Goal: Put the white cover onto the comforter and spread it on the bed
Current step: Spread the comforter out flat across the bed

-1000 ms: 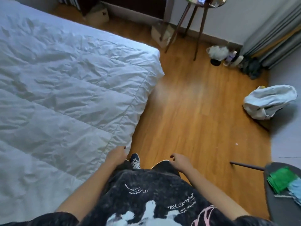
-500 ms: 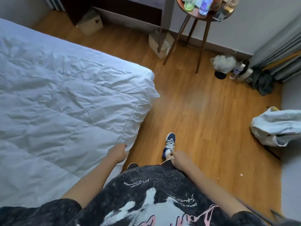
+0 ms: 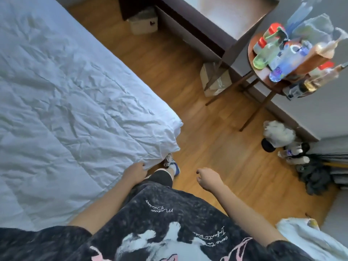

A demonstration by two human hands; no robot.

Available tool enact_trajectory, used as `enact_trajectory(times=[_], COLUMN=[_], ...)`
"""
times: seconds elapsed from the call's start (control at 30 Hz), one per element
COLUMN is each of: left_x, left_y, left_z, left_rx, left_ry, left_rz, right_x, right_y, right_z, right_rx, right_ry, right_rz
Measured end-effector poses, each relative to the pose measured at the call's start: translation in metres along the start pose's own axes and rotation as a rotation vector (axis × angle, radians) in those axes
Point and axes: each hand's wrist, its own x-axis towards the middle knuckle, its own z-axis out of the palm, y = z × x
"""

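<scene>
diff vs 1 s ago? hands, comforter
The person walked along the bed toward the comforter's corner. Left hand slid along the edge and now grips it near that corner. Right hand swung out from the body, loosely curled, holding nothing. Comforter lies spread as before.

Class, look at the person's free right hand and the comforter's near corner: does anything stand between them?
Nothing visible does. The right hand hangs over bare floor, with the comforter corner just leftward, where the left hand grips its edge.
</scene>
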Motion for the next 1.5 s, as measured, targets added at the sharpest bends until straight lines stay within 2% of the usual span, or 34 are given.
enact_trajectory(times=[0.13,0.27,0.43,0.6,0.77,1.03,1.2,1.27,1.4,1.5], left_x=[0.066,0.115,0.151,0.171,0.182,0.237,0.312,0.334,0.363,0.379], left_y=[0.013,0.018,0.029,0.034,0.032,0.081,0.132,0.142,0.144,0.135], left_z=[-0.033,-0.068,-0.132,-0.172,-0.172,-0.183,-0.219,-0.217,-0.178,-0.138], left_rx=[-0.083,-0.154,-0.364,-0.551,-0.818,-1.247,-1.508,-1.517,-1.392,-1.275], left_ry=[0.036,0.0,0.09,0.194,0.259,0.209,0.289,0.28,0.293,0.419], left_rz=[-0.101,-0.223,-0.282,-0.34,-0.587,-1.113,-1.161,-1.177,-1.273,-1.37], right_x=[0.077,0.14,0.212,0.284,0.353,0.452,0.505,0.526,0.571,0.61], right_y=[0.002,-0.019,-0.076,-0.151,-0.243,-0.35,-0.379,-0.389,-0.406,-0.427], right_z=[-0.087,-0.169,-0.246,-0.295,-0.316,-0.33,-0.309,-0.295,-0.266,-0.246], right_rx=[-0.103,-0.171,-0.343,-0.594,-0.878,-1.16,-1.445,-1.484,-1.606,-1.66], right_ry=[0.04,0.052,-0.028,-0.14,-0.274,-0.437,-0.487,-0.451,-0.338,-0.279], right_rz=[-0.058,-0.099,-0.289,-0.508,-0.796,-1.162,-1.398,-1.503,-1.803,-1.861])
